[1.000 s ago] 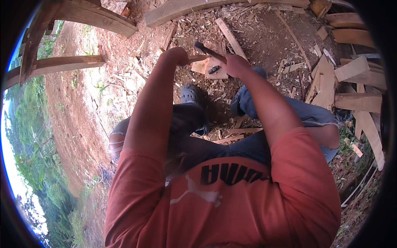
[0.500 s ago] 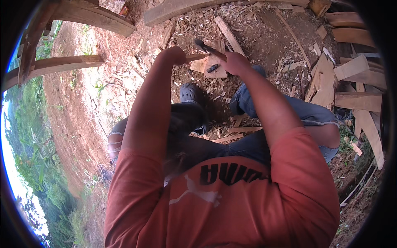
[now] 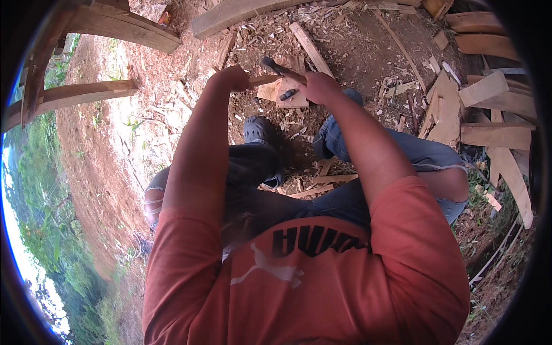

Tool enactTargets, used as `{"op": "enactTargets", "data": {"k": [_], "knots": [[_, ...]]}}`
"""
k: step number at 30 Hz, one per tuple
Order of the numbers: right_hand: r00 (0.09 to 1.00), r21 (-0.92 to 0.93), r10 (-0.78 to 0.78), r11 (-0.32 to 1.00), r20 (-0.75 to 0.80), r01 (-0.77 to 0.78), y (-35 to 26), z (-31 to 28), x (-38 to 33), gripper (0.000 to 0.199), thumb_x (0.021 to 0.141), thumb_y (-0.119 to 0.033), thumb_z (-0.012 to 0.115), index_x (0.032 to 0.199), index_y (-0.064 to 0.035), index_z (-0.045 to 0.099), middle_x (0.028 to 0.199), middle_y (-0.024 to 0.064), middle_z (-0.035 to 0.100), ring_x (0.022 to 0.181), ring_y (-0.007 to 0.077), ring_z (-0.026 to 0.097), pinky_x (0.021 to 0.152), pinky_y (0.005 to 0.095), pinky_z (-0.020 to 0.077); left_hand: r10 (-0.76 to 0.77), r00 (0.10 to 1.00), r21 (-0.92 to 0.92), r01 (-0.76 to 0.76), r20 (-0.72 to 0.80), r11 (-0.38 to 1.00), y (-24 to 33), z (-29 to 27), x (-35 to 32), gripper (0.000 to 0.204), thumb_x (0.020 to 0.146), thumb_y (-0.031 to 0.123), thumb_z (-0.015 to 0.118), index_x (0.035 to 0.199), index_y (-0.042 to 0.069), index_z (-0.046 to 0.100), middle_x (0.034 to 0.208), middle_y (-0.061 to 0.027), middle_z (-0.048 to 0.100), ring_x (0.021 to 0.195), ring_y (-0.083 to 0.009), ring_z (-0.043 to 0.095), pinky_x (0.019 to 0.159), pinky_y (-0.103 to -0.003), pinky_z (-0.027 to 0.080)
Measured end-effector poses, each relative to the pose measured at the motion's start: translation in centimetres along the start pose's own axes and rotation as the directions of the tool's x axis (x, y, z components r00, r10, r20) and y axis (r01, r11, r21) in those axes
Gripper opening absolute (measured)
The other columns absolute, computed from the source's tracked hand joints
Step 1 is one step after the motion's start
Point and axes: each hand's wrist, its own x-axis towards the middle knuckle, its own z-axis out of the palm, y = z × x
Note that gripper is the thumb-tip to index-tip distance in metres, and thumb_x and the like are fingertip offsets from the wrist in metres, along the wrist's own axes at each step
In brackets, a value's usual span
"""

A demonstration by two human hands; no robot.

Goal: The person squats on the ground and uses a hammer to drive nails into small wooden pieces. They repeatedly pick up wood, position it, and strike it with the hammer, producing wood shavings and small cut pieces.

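My right hand [image 3: 321,88] is closed around the wooden handle of a hammer-like tool [image 3: 268,63], whose dark head points up and left; its exact kind is too small to tell. Facing it, my left hand [image 3: 234,78] is closed on a pale wooden stick [image 3: 262,80] that reaches right, toward the tool's handle. Whether the two touch cannot be made out. Below them a flat wooden board [image 3: 295,102] lies on the ground beyond my feet. A small dark object [image 3: 287,94], perhaps metal, rests on that board.
Chips and shavings [image 3: 264,40] cover the ground. A narrow plank [image 3: 311,49] lies just beyond the board. Curved timbers [image 3: 115,23] stand at the far left, and a long curved beam [image 3: 241,16] lies at the back. Cut wood pieces [image 3: 497,135] are piled on the right.
The whole view has shifted slightly, so the scene sits further left. The dark tool head is a little lower, nearer the stick. Both hands keep their hold.
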Motion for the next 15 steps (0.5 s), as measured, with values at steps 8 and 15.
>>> {"op": "enactTargets", "data": {"k": [8,15], "knots": [[0.997,-0.08,0.04,0.996,0.062,-0.035,-0.01,-0.22,0.46,0.043,0.099,-0.041,0.065,0.122,-0.0053,0.074,0.116,0.0209,0.076,0.11,0.0391,0.073,0.097,0.0515,0.0571,-0.032,0.999,-0.015,0.032,-0.006,0.999,0.31,-0.22,-0.4,0.035,0.101,0.041,0.069,0.131,0.027,0.078,0.114,-0.0075,0.078,0.108,-0.0264,0.074,0.099,-0.046,0.056],[0.999,-0.029,-0.022,0.999,0.043,0.023,-0.54,-0.39,0.55,0.045,0.1,-0.042,0.066,0.125,-0.0059,0.073,0.117,0.0209,0.076,0.111,0.0388,0.073,0.097,0.0518,0.0565,-0.03,1.0,-0.036,0.03,0.009,0.999,-0.22,0.1,0.04,0.036,0.1,0.043,0.07,0.131,0.027,0.078,0.115,-0.0076,0.078,0.109,-0.0273,0.073,0.098,-0.047,0.056]]}}
